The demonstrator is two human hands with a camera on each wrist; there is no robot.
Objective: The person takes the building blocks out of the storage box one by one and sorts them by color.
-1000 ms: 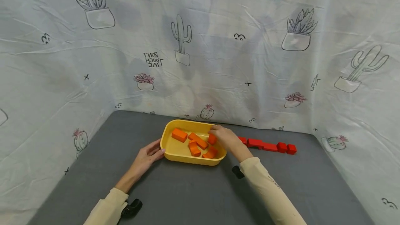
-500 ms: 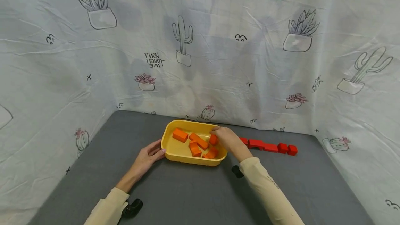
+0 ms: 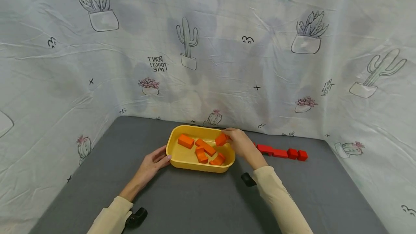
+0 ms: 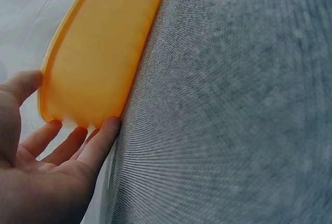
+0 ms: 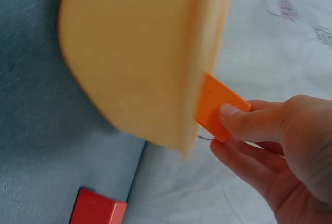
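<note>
A yellow plastic tray sits on the grey table with several orange blocks inside. My right hand pinches one orange block between thumb and fingers at the tray's right end. In the right wrist view this orange block sticks up past the rim, partly behind the tray wall. My left hand rests against the tray's left end. Seen from the left wrist, its spread fingertips touch the yellow wall. Lying in the tray are a rectangular block, a long one and a notched one.
Right of the tray, a row of red blocks lies along the table, its left end hidden behind my right hand. A white cloth printed with cactus drawings rises behind and beside the grey table.
My right hand has lifted the orange block from the tray's right end and shifted slightly up and right. The left hand stays at the tray's left end.
</note>
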